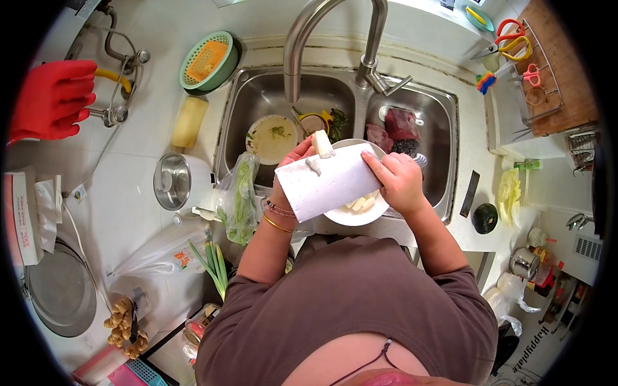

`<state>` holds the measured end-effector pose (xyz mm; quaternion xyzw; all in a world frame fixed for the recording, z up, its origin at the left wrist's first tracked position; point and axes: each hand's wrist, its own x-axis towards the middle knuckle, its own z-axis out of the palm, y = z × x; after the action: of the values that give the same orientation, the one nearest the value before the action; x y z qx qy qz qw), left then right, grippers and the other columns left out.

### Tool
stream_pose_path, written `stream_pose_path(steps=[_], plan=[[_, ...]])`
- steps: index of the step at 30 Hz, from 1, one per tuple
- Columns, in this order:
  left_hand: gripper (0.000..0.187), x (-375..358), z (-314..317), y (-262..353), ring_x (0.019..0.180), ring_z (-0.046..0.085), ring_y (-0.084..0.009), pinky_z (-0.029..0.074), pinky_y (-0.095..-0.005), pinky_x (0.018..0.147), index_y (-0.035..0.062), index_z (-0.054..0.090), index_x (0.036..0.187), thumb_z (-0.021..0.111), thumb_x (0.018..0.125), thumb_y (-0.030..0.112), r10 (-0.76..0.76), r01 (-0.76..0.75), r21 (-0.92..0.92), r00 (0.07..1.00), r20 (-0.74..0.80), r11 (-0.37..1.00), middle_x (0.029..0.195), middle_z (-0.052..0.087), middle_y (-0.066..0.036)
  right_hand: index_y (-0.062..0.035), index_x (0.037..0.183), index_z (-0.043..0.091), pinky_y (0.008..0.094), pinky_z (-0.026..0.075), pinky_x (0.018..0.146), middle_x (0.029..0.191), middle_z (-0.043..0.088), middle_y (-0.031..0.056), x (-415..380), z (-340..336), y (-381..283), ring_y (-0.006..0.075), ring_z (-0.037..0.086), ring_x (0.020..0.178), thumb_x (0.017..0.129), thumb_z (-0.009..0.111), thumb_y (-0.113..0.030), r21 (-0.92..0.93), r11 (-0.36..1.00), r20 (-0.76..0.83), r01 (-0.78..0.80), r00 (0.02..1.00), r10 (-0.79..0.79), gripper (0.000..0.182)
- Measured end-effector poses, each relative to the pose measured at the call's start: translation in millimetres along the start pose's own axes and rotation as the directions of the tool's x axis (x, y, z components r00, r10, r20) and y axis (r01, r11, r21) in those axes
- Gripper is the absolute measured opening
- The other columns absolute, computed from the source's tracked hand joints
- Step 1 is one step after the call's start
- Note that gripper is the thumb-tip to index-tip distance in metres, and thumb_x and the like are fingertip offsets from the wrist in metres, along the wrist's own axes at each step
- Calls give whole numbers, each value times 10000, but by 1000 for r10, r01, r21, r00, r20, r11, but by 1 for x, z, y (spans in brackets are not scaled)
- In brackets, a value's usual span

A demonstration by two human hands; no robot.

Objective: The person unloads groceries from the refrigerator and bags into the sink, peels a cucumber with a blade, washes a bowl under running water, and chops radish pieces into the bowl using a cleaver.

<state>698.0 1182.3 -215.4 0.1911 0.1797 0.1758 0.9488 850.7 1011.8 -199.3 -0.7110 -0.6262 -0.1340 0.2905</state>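
Observation:
My right hand (400,181) grips a broad, pale cleaver (328,183), thumb along its flat side and its handle hidden in my palm. Behind the blade's far edge my left hand (301,153) is closed on a peeled white vegetable piece (322,144), most of those fingers covered by the blade. Under the cleaver is a white bowl (351,217) with cut white pieces (362,203) in it. It stands at the front of the double steel sink (239,106).
The left basin holds a plate with scraps (261,149); the right holds raw meat (402,123). A tap (293,64) arches overhead. Left stand a metal pot (172,182), bagged greens (241,199) and a green basket (222,72). A dark squash (485,218) sits right.

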Motion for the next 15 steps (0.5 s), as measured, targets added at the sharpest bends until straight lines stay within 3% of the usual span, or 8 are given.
stream_pose_path(steps=[4,7,10,11,14,15], plan=[[317,-2,2,2,896,654,-220,571,-328,757,15,497,1243,455,946,115,-23,27,-81,998,53,996,1058,633,-128,-67,1091,647,341,408,532,629,458,45,-4,3,8,218,496,567,638,582,-78,9,1000,4,-12,1000,12,458],[485,7,-34,-3,1013,619,-221,533,-320,853,-19,390,1336,521,919,192,32,-34,12,991,134,999,1177,587,-156,-65,1097,644,344,405,529,630,460,47,-1,4,3,217,496,568,628,588,-79,24,1000,3,-19,1000,19,472],[512,3,-18,0,1023,614,-217,523,-318,875,-25,375,1343,528,913,206,-19,60,-138,959,281,989,1181,584,-154,-63,1102,641,345,402,526,628,459,46,7,5,-5,219,494,563,627,589,-71,54,999,2,8,1000,-8,479],[481,3,-17,-1,1038,606,-217,517,-337,883,-18,391,1332,506,923,206,-35,84,-170,961,274,982,1190,577,-151,-96,1091,651,339,398,532,636,466,21,8,4,-7,195,508,582,702,557,-115,16,1000,35,6,999,-7,401],[386,-2,-16,-3,1038,605,-251,522,-393,861,16,458,1279,413,964,233,-27,46,-160,993,118,986,1183,576,-154,-110,1097,647,343,404,538,646,481,28,4,12,7,200,513,585,715,554,-113,-15,1000,11,5,1000,-5,393],[368,-1,-19,-2,1026,599,-238,515,-381,862,28,451,1288,443,952,177,-16,28,-93,992,123,995,1181,571,-139,-124,1105,642,355,419,532,635,486,41,2,13,15,215,516,572,730,548,-101,-58,997,18,-54,998,56,388]])
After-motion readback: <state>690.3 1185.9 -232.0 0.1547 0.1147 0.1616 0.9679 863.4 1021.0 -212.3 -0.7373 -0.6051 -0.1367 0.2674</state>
